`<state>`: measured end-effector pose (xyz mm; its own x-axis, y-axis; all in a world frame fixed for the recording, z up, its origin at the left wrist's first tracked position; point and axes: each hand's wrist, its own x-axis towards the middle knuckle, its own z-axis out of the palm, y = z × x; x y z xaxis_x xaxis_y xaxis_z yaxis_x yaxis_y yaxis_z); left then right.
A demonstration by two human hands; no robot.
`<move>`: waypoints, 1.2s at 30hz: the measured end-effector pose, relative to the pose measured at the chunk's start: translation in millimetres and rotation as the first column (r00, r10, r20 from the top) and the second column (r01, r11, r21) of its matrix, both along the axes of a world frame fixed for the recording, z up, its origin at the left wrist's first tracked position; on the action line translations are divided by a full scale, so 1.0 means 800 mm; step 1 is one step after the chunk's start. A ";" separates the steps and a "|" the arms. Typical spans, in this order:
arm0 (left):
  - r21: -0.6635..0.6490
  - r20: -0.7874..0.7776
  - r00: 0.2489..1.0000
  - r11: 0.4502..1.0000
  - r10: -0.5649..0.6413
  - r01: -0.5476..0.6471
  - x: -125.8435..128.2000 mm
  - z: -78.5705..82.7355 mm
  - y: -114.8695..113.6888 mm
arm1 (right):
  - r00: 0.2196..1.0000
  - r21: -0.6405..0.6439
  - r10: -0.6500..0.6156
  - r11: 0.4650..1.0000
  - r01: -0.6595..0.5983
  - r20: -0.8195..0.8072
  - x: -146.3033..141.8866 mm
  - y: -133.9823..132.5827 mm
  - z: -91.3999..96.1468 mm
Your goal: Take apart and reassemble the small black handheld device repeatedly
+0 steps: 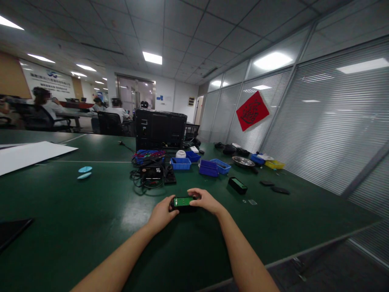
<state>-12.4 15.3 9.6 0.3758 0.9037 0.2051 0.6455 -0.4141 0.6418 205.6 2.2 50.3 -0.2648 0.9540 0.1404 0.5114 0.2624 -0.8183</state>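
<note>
Between my hands, on the green table, is a small black case with a green circuit board [182, 201] showing in its open top. My left hand [162, 213] grips the left end of the case, thumb in front and fingers behind. At the other end, my right hand [203, 199] has its thumb on the board's right part, while its curled fingers arch over the far side. Whether the right fingers pinch a small part cannot be made out. A similar black case with a green board [238, 185] lies apart to the right.
Beyond my hands are a black power supply with cables [152, 173], blue bins [181, 164] and a large monitor [161, 129]. A metal bowl [243, 162] and a yellow bin [274, 164] stand at the right. Light-blue dishes [84, 172] and white sheets [33, 154] lie left. People sit farther back.
</note>
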 end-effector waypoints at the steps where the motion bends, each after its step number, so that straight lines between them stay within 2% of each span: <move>1: 0.004 0.008 1.000 1.000 -0.002 0.002 0.000 -0.001 0.001 | 1.000 -0.005 0.003 1.000 -0.003 -0.006 0.000 0.000 0.000; 7: 0.048 0.124 0.992 0.999 0.019 -0.025 0.000 -0.008 0.005 | 0.992 0.010 0.058 0.998 -0.059 0.114 -0.006 0.002 -0.007; 13: 0.068 0.158 0.986 0.996 0.054 -0.066 -0.002 -0.010 0.007 | 0.953 0.124 -0.091 0.991 0.057 0.290 -0.018 0.007 -0.021; 17: 0.041 0.159 0.986 0.998 0.038 -0.045 -0.003 -0.011 0.007 | 0.897 0.147 -0.272 0.961 0.235 0.348 -0.020 0.010 -0.025; 20: 0.024 0.149 0.988 0.999 0.038 -0.043 -0.003 -0.009 0.005 | 0.790 0.159 -0.459 0.887 0.434 0.405 -0.021 0.012 -0.024; 23: 0.004 0.131 0.991 0.999 0.036 -0.037 -0.002 -0.007 0.004 | 0.723 0.174 -0.533 0.840 0.514 0.441 -0.021 0.012 -0.022; 28: 0.009 0.134 0.991 1.000 0.023 -0.024 -0.001 -0.007 0.005 | 0.682 0.166 -0.524 0.838 0.519 0.510 -0.026 0.012 -0.020; 30: 0.007 0.132 0.991 1.000 0.024 -0.026 -0.001 -0.008 0.005 | 0.670 0.201 -0.536 0.834 0.514 0.513 -0.033 0.010 -0.021; 33: 0.009 0.126 0.992 1.000 0.028 -0.030 0.000 -0.009 0.006 | 0.685 0.294 -0.556 0.831 0.473 0.471 -0.048 0.004 -0.023; 36: 0.028 0.127 0.991 0.999 0.028 -0.032 0.000 -0.008 0.006 | 0.722 0.325 -0.509 0.859 0.395 0.469 -0.063 -0.003 -0.026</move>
<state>-12.7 20.0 2.8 0.3179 0.9068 0.2770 0.5720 -0.4164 0.7067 154.9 0.0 29.8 0.1057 0.9477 0.3011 0.9377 0.0058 -0.3474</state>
